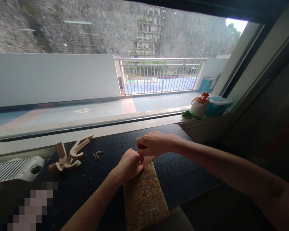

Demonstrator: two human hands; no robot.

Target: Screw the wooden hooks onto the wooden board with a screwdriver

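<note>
My left hand point(130, 164) rests closed on the far end of a scratched wooden board point(144, 195) that lies on a black ribbed mat point(182, 173). My right hand point(154, 143) hovers just above it, fingers pinched round a small dark, reddish thing I cannot make out. A pale wooden piece point(148, 159) shows between the two hands. The hands touch each other over the board's far end.
Several cut wooden parts point(69, 154) and a small heap of screws point(97, 154) lie on the mat to the left. A white ribbed device point(14, 168) sits at far left. On the window sill stand a white and orange pot point(199, 104) and a teal box point(216, 105).
</note>
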